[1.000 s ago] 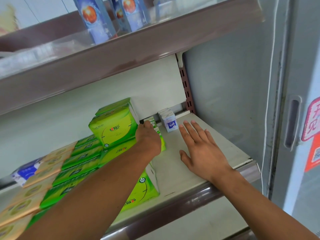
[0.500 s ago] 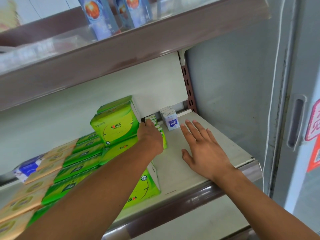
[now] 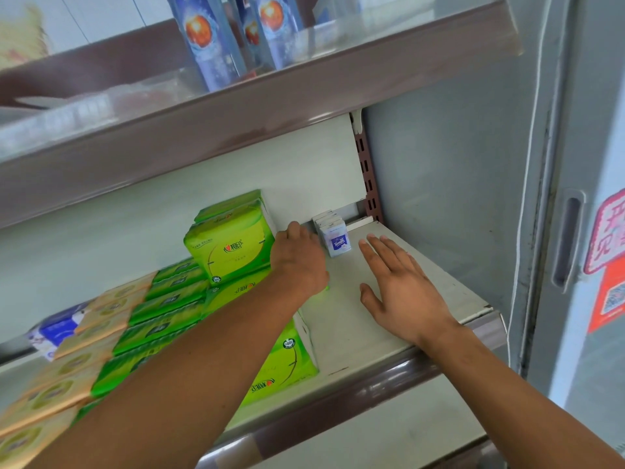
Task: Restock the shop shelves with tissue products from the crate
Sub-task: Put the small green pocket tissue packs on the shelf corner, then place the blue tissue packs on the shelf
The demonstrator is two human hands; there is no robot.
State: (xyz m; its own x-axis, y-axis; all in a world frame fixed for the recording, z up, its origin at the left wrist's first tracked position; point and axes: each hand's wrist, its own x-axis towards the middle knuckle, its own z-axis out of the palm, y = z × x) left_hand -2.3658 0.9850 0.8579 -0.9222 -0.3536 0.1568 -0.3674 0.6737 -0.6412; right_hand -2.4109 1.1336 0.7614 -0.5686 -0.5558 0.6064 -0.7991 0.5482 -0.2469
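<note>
My left hand [image 3: 299, 262] reaches to the back of the white shelf [image 3: 355, 336], fingers curled down over a row of small green tissue packs; only a sliver of green [image 3: 325, 288] shows under it. It lies between a large green tissue pack [image 3: 230, 248], stacked on another green pack [image 3: 284, 363], and a row of small white tissue packs [image 3: 334, 240] standing at the back. My right hand [image 3: 402, 292] lies flat on the bare shelf to the right, fingers spread and holding nothing. The crate is out of view.
Flat green packs [image 3: 165, 302], tan packs [image 3: 101, 319] and a blue-and-white pack [image 3: 57, 328] fill the shelf's left side. The upper shelf [image 3: 236, 123] carries blue bottles [image 3: 206, 38]. A glass cooler door with a handle [image 3: 568, 238] stands close on the right.
My left hand has slid a little further back and now covers the small green packs that showed beside it. My right hand has stayed flat on the shelf.
</note>
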